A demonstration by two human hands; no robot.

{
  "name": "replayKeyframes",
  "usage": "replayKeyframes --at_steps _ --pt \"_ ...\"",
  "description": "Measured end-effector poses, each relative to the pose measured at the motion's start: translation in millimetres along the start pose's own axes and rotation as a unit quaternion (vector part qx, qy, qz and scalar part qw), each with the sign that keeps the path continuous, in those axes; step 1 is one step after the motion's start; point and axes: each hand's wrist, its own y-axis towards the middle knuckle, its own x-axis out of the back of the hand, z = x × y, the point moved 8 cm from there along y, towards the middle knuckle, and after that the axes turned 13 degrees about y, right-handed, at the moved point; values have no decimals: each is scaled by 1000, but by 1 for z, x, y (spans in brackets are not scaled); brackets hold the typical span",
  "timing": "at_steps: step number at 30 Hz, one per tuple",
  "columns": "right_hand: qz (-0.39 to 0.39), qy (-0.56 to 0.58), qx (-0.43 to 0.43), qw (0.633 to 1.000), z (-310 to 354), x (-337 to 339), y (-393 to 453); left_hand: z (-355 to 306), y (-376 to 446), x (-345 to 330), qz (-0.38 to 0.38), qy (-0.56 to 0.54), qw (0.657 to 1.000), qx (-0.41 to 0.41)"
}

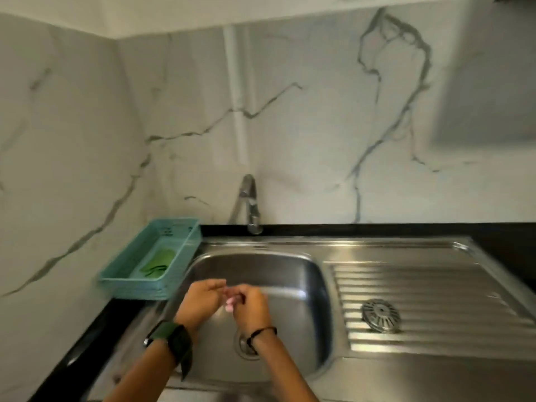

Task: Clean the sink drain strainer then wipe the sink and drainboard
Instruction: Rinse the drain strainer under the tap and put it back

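Both hands meet in the lower middle of the frame, above the sink basin (290,274). The left hand (200,303) and the right hand (251,307) have their fingers curled toward each other, and their fingertips touch around something small and pale pink (231,300); motion blur makes it impossible to say what it is or which hand truly grips it. The left wrist carries a dark watch with a green strap (171,340); the right wrist has a thin dark cord bracelet (262,332).

Just below the right wrist, at the bottom of the basin, the drain opening (245,346) shows, partly hidden by that wrist. The strainer (380,315), a round slotted metal disc, lies to the right of the hands on the ribbed drainboard (435,288), well apart from both hands and outside the basin.

Above the hands, at the middle of the frame, a curved metal tap (250,201) stands at the back edge of the sink. Left of the basin sits a teal plastic basket (139,282) with a green scouring pad (158,264) inside. A black countertop (95,340) borders the sink at lower left, and marble-patterned wall tiles (304,126) fill the upper frame.
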Motion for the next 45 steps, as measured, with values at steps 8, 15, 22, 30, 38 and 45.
replayKeyframes --at_steps 8,15,22,30,38,45 --pt "-21 -155 -78 985 -44 95 14 -10 26 -113 132 29 991 -1" --pt "-35 -355 -106 928 -57 152 9 -26 23 -186 223 -17 975 15" --pt "-140 -504 -192 831 -70 251 -9 -55 11 -244 318 -74 944 46" --pt "-112 -498 -252 822 -90 272 -2 -58 9 -258 360 -82 928 56" --pt "-182 -269 -206 923 -73 241 5 -47 30 -240 325 -49 944 22" --pt "-65 287 -192 936 -81 144 27 -4 67 -177 304 -58 950 39"
